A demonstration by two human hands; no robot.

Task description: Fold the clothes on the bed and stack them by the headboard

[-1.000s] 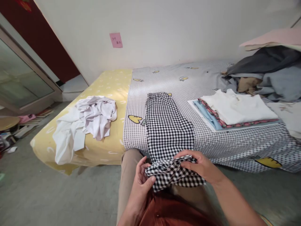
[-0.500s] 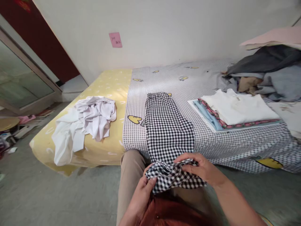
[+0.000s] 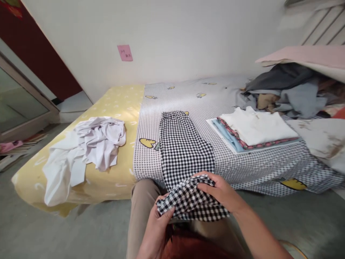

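Note:
Black-and-white gingham pants (image 3: 185, 144) lie lengthwise on the bed, elastic waistband away from me, the near end hanging over the edge above my lap. My left hand (image 3: 161, 216) pinches the left corner of that near end between thumb and fingers. On the other side, my right hand (image 3: 219, 190) grips the upper edge of the bunched cloth, thumb on top. Between both hands the cloth is folded and slightly stretched. Some fingertips are hidden under the fabric.
To the left, crumpled white clothes (image 3: 99, 140) lie on a yellow sheet (image 3: 126, 104). A folded stack topped by a white shirt (image 3: 258, 126) sits to the right. Behind it are heaped dark and grey clothes (image 3: 285, 86) under a pink board-like item (image 3: 304, 55). A pink note (image 3: 125, 53) is on the wall.
The bunched near end of the pants has been spread flatter between my hands. Both hands keep their hold. The view has shifted to the right.

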